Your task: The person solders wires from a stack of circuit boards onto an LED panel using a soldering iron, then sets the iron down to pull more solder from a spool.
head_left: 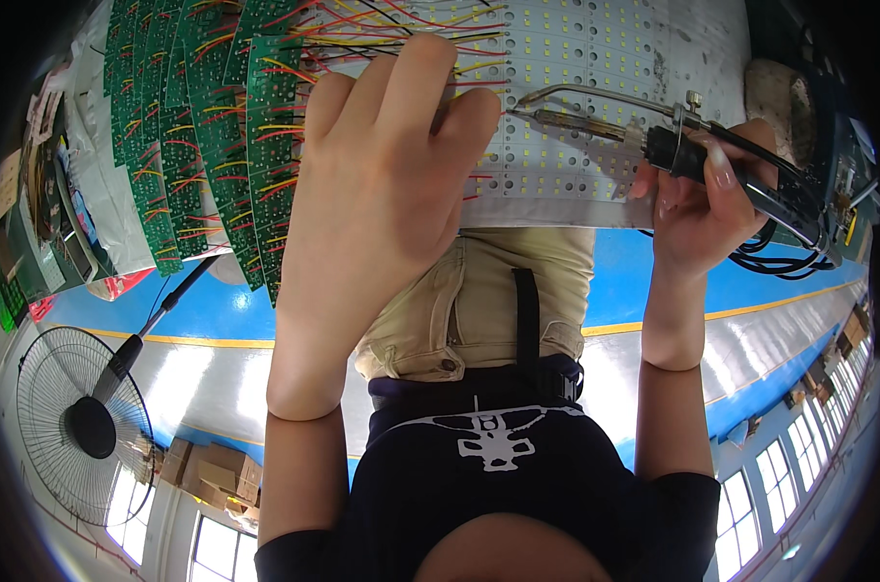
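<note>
Soldering-iron tip (523, 113) inside panel's near edge (556, 193)

- We looked down from head height through one wide fisheye view.
- We faced the left hand (386, 165) and right hand (711, 218) from near, the black shirt (576, 475) below.

Soldering iron (674, 155), slanted over white LED panel (551, 63)

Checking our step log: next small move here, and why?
Probably ease the soldering iron tip-first toward the wires beside the left hand: the right hand angles it that way over the white panel. Tip contact is unclear.
</note>
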Available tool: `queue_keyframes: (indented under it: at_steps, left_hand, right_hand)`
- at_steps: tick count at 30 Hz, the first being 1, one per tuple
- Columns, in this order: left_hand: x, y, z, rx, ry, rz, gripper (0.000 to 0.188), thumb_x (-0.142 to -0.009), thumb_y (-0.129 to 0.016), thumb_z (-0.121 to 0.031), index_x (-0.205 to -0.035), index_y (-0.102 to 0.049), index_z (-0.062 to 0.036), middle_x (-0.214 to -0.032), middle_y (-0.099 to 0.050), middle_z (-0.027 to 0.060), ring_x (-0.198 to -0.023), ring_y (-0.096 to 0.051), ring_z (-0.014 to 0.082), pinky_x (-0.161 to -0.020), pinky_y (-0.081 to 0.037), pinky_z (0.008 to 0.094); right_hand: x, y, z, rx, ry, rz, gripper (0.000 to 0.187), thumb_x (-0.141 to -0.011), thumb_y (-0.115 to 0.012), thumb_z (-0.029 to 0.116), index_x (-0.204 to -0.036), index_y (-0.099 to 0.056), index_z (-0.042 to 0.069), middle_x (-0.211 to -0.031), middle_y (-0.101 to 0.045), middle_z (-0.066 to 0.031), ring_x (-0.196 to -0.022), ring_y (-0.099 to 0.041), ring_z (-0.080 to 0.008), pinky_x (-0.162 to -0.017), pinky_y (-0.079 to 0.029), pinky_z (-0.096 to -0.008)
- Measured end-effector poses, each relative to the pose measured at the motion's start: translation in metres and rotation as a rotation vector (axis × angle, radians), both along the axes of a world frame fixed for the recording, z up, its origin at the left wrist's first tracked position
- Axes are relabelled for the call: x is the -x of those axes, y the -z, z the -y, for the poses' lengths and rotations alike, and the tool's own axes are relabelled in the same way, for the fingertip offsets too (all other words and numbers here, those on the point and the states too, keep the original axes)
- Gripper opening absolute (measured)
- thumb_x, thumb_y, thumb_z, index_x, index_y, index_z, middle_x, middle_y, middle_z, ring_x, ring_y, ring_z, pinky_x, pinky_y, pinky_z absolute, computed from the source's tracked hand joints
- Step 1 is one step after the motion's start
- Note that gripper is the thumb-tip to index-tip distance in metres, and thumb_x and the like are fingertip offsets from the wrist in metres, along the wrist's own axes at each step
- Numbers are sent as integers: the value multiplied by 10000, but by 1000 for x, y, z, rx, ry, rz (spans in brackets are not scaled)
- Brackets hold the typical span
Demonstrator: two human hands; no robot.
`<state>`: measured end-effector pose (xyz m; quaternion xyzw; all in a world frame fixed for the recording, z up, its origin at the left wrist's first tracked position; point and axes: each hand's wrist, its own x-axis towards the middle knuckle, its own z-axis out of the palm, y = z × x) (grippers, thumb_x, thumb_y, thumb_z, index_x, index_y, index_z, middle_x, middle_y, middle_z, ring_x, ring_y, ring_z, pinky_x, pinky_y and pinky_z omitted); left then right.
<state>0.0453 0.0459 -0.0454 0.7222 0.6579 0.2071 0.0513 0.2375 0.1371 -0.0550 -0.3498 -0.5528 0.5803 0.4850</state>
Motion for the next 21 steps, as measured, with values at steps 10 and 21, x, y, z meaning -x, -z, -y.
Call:
queue_keyframes:
  at_steps: [10, 21]
  left_hand:
    - [0, 0, 0, -6, 1, -7, 180, -656, -584, -24, -830, -554, -60, -916, -452, 76, -702, -486, 228, -640, -336, 340]
    - [0, 3, 1, -34, -8, -18, 190, -656, -589, -25, -839, -557, -65, -928, -452, 75, -719, -491, 228, -641, -336, 343]
  right_hand:
    - [3, -2, 1, 6, 20, 18, 98, -757, -505, 31, -712, -431, -13, -485, -485, -100, -335, -461, -126, -304, -309, -192]
    - [1, -1, 3, 91, 27, -92, 84, -771, -471, 35, -803, -405, -7, -510, -459, -112, -355, -481, -186, -309, -324, -234]
